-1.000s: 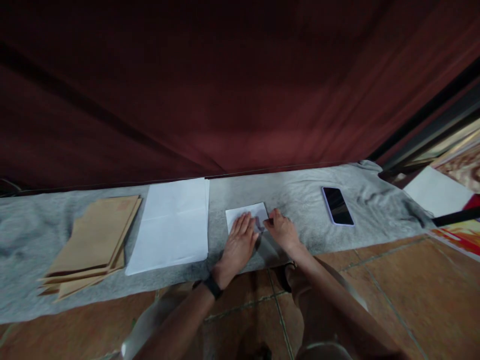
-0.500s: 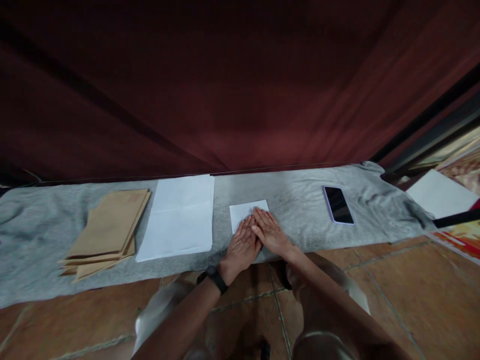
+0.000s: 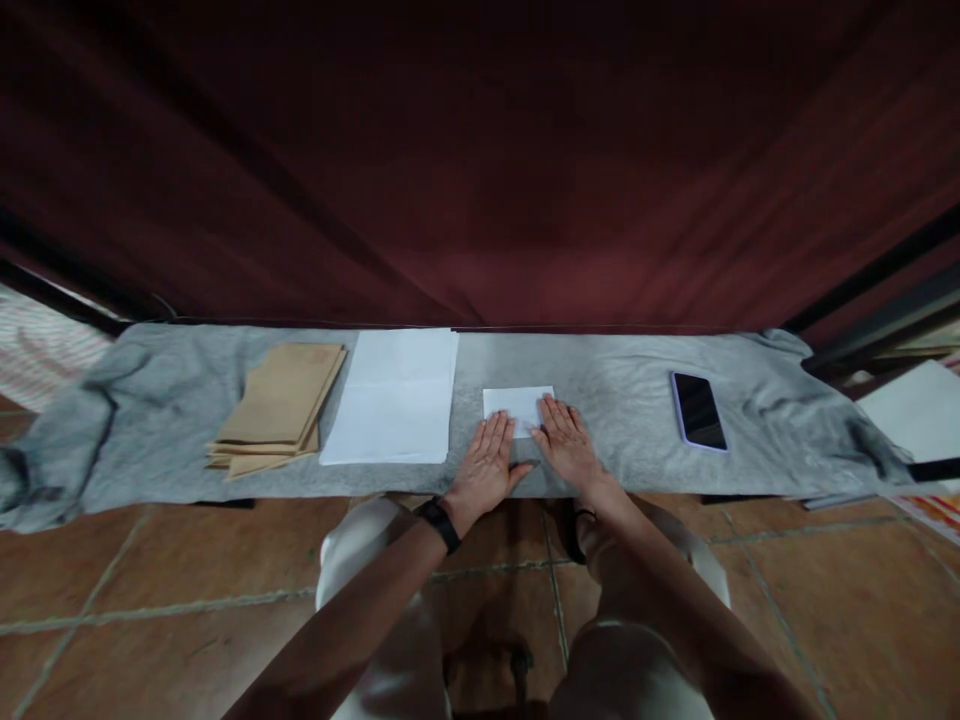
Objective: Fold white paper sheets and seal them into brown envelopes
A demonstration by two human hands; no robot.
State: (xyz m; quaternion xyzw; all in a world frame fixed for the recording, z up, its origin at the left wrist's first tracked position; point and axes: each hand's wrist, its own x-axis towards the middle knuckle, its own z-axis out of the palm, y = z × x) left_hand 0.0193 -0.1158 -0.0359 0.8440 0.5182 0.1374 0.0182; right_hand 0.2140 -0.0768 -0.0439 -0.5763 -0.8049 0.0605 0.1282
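Observation:
A small folded sheet of white paper (image 3: 517,400) lies flat on the grey cloth (image 3: 600,380) in front of me. My left hand (image 3: 486,470) rests with outstretched fingers on its near left corner, thumb pointing right. On its right edge lie the flat fingertips of my right hand (image 3: 568,447). Neither hand grips anything; the two are apart, with part of the paper showing between them. A dark watch (image 3: 441,522) is on my left wrist.
Left of the paper lies a stack of larger white sheets (image 3: 397,400), and beyond it a pile of brown envelopes (image 3: 281,395). A phone in a purple case (image 3: 699,411) lies to the right. A dark red curtain (image 3: 480,200) hangs behind the cloth-covered surface.
My hands were together, overlapping on the paper; now they have spread apart to its left and right sides. The view has shifted, showing more of the left end.

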